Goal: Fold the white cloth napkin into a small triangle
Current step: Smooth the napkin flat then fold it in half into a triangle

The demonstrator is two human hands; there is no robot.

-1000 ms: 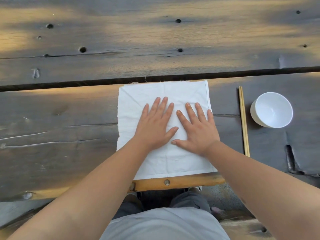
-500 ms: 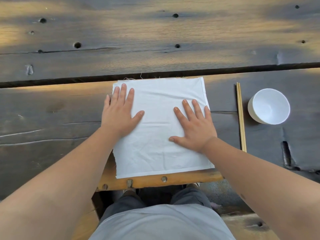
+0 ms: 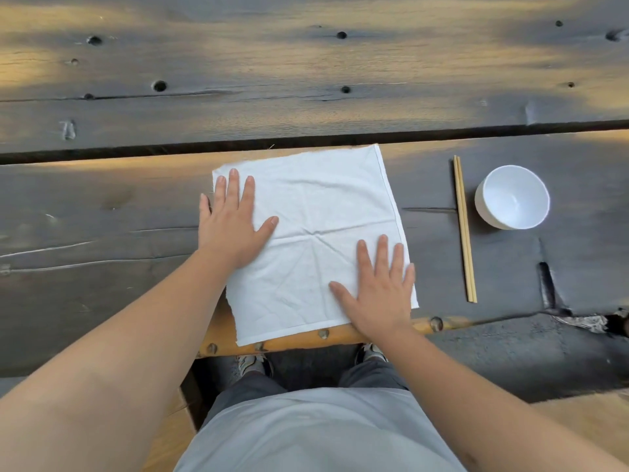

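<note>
Bare forearms, grey shirt (image 3: 320, 434), dark grey trousers (image 3: 371, 378).

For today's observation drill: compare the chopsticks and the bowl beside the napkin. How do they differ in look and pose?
The chopsticks are long, thin and tan; the bowl is round, wide and white. The chopsticks lie flat, nearer the napkin; the bowl stands upright and empty, farther right. Both rest untouched on the wooden table.
</note>
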